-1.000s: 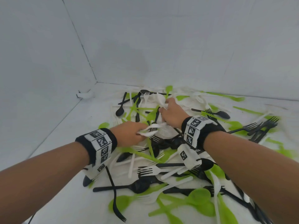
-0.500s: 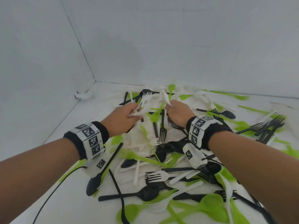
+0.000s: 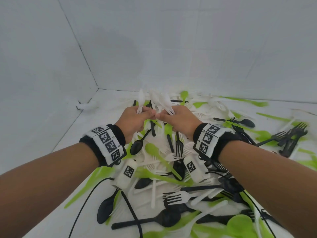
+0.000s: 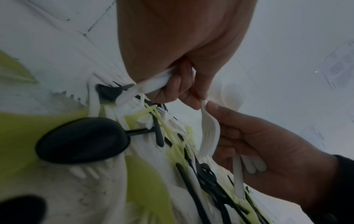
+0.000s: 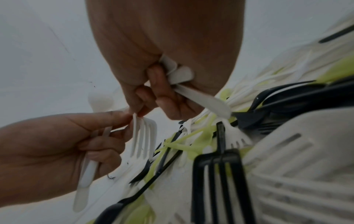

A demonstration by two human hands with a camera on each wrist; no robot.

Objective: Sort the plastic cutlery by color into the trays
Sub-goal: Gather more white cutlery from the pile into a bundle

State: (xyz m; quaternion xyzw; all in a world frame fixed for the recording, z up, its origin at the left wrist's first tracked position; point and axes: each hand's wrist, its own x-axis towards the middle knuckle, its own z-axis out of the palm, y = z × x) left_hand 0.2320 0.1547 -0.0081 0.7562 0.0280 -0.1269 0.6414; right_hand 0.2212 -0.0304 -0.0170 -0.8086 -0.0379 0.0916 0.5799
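A mixed pile of white, black and green plastic cutlery (image 3: 171, 170) covers the white surface. Both hands are raised over its far side, thumbs touching. My left hand (image 3: 140, 115) grips a bunch of white cutlery (image 3: 141, 100) that sticks up out of the fist; its handles (image 4: 153, 84) lie under the curled fingers. My right hand (image 3: 169, 115) grips its own white cutlery (image 3: 167, 103), including a white knife (image 5: 203, 98). A white fork (image 5: 143, 136) hangs tines down where the fingertips of both hands meet. No tray is in view.
White walls close the left and far sides and meet in a corner. A small white crumpled thing (image 3: 84, 106) lies at the foot of the left wall. A black cable (image 3: 82, 203) trails from my left wrist. A black spoon (image 3: 136, 146) and a black fork (image 3: 179, 146) lie below the hands.
Both hands have come up off the pile and moved together toward the far side. They now hold bunches of white pieces, with thumbs touching.
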